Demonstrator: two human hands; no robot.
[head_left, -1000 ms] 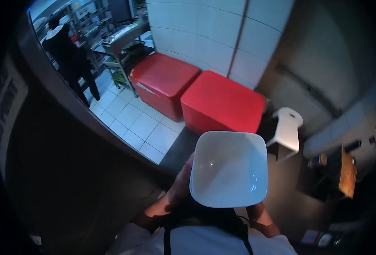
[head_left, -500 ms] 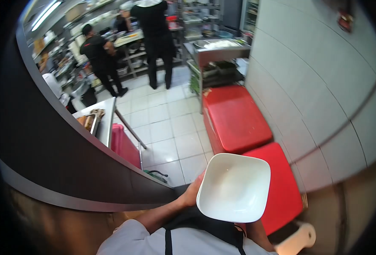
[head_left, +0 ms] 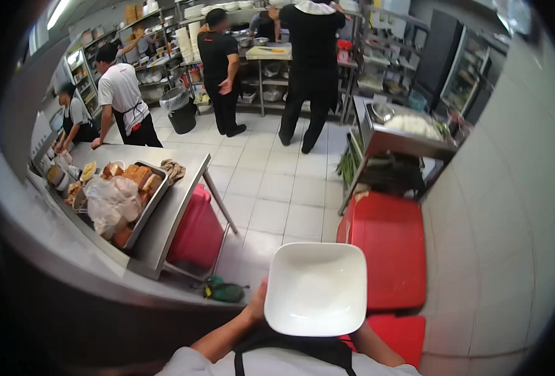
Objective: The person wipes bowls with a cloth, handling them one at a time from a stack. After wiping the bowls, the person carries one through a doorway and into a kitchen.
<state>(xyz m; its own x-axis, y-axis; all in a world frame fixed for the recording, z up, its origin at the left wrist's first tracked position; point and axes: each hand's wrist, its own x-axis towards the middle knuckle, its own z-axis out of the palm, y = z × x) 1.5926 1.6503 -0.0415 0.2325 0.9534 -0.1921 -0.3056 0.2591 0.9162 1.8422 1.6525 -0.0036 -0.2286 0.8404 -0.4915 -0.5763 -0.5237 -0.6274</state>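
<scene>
A white square bowl (head_left: pixel 316 289) with rounded corners is held in front of my body, its inside facing up toward me. My left hand (head_left: pixel 259 306) grips the bowl at its left side, and most of the fingers are hidden behind it. On the other side, my right forearm (head_left: pixel 373 343) runs up to the bowl's lower right edge. The bowl hides my right hand, so its fingers do not show.
To the left, a steel table (head_left: pixel 186 164) bears a metal tray (head_left: pixel 141 220) of browned food and a plastic bag. Red containers (head_left: pixel 387 250) line the right wall. Several people stand farther in, near a black bin (head_left: pixel 182 118) and a steel counter (head_left: pixel 368 122).
My view has turned left and moved farther through the opening, showing more of the kitchen and the food tray. The bowl stays in front of me. A co-worker in black has turned.
</scene>
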